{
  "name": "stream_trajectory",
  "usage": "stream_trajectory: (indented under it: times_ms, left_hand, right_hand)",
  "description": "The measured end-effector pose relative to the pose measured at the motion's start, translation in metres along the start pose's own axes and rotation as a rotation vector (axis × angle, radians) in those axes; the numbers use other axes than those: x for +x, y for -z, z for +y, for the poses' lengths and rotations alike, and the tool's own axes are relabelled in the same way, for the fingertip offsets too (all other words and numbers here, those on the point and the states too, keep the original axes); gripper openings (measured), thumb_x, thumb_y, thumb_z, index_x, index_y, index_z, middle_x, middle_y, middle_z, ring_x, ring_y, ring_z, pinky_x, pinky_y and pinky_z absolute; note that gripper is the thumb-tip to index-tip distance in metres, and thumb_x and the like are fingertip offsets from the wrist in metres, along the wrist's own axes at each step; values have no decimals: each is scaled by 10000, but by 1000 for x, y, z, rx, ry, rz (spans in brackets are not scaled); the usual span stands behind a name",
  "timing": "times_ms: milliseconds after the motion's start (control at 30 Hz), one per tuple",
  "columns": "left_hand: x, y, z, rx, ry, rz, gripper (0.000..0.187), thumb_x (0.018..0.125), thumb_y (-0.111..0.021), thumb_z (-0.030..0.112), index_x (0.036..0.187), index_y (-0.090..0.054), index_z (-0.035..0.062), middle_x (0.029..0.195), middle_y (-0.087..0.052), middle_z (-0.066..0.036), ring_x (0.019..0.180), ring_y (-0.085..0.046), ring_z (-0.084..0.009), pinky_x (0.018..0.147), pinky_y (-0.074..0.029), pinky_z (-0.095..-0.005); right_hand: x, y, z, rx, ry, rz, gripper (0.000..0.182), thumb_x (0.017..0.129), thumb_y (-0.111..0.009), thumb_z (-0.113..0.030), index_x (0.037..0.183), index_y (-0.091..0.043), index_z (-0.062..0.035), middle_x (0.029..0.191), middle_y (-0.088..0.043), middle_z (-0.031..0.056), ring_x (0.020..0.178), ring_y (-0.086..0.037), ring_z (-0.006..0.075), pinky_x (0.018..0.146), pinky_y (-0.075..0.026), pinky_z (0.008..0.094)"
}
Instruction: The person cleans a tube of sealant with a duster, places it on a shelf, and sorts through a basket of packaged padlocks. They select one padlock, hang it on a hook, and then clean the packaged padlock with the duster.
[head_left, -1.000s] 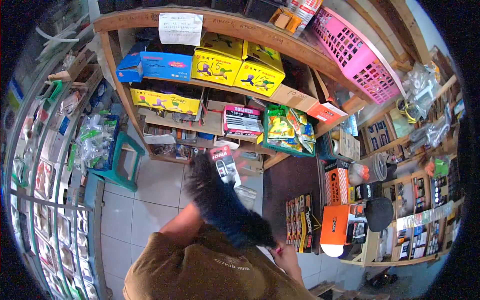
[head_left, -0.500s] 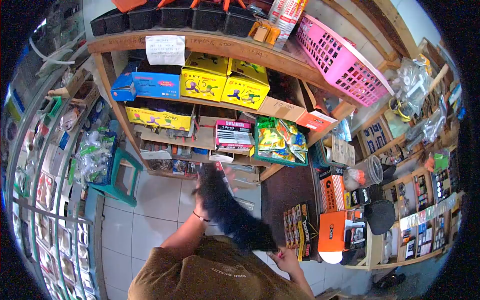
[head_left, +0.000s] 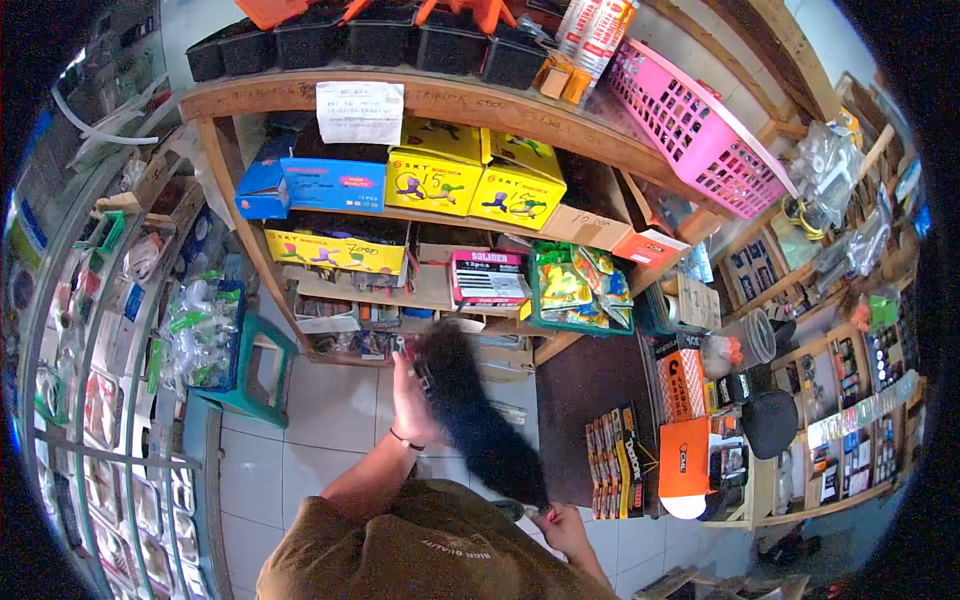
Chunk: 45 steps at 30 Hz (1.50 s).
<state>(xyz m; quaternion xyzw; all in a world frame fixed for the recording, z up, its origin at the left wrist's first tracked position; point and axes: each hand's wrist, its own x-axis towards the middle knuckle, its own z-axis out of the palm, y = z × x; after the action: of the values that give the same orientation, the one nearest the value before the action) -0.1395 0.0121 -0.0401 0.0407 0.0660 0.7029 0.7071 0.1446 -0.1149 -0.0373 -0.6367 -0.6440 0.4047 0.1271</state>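
The right hand's (head_left: 565,527) fingers are clasping the handle end of a dark feather duster (head_left: 490,430), which is slanting across the person's front above the tiled floor (head_left: 325,405); its plumes are looking light and soft, so the handle is probably offering the surest hold. The left hand's (head_left: 408,405) fingers are apparently gripping a small, likely stiff carded pack (head_left: 422,378), partly hidden by plumes. Wooden shelves (head_left: 250,103) are standing ahead, a dark worktop (head_left: 578,395) rightward.
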Motion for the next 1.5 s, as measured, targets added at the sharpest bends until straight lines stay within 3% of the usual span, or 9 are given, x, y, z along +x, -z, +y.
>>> stream_trajectory:
  times_ms: [67,100,267,433,533,1000,1067,1100,1500]
  left_hand:
    - [9,25,6,-210,44,-437,660,860,-303,591,1265,-394,79,1281,-433,-156,1187,-413,-284,927,-409,-426]
    - [1,6,3,92,-63,16,661,856,-302,601,1263,-398,90,1234,-483,-143,1138,-466,-283,899,-435,-412]
    - [8,44,11,-300,61,-313,687,813,-370,635,1263,-405,117,1268,-458,-122,1178,-421,-302,914,-397,-522]
    - [4,36,-6,-25,56,53,751,786,-321,696,1293,-384,145,1272,-453,-129,1176,-410,-317,896,-336,-611]
    - [2,45,2,-17,72,-83,675,814,-338,651,1258,-410,148,1199,-508,-108,1112,-478,-304,900,-389,-517]
    - [-1,4,2,-12,2,14,619,843,-366,585,1209,-459,95,1249,-464,-145,1142,-454,-284,921,-395,-463]
    - [6,27,5,-362,148,-412,667,850,-325,609,1208,-456,62,1167,-524,-148,1094,-501,-255,951,-377,-406]
    - [1,26,1,-20,47,10,663,841,-355,608,1234,-437,80,1170,-518,-130,1106,-485,-265,940,-380,-419]
    - [1,28,-3,31,106,67,581,861,-365,551,1273,-398,142,1244,-473,-119,1117,-471,-290,877,-423,-489]
  right_hand:
    - [0,-1,-5,10,-12,5,394,766,-675,-342,619,-508,-17,482,-501,78,420,-479,177,443,-404,303]
    - [1,1,-5,-56,48,-63,387,769,-672,-338,617,-513,-20,478,-500,70,420,-472,165,437,-393,302]
    - [1,-5,-11,43,-101,-14,340,758,-689,-283,631,-508,-25,464,-438,42,425,-389,110,431,-344,288]
    - [-8,8,-2,-137,67,-129,333,782,-672,-302,695,-537,-11,477,-449,1,449,-369,78,428,-326,281]
    - [-6,4,-19,-36,-230,-37,362,766,-677,-319,641,-496,-31,487,-475,85,434,-458,180,454,-390,319]
    - [-10,-1,9,-118,8,0,423,779,-651,-373,612,-482,-23,460,-445,61,428,-418,167,453,-373,328]
    - [-10,-2,3,-46,-164,27,423,777,-652,-374,608,-477,-27,463,-456,74,421,-429,181,453,-379,334]
    - [-11,1,-3,-130,-79,-34,418,776,-655,-360,600,-466,-31,469,-462,85,419,-431,190,451,-380,331]
    - [-12,-5,7,-73,-115,-50,324,777,-671,-283,679,-516,-16,490,-470,72,447,-393,144,459,-373,301]
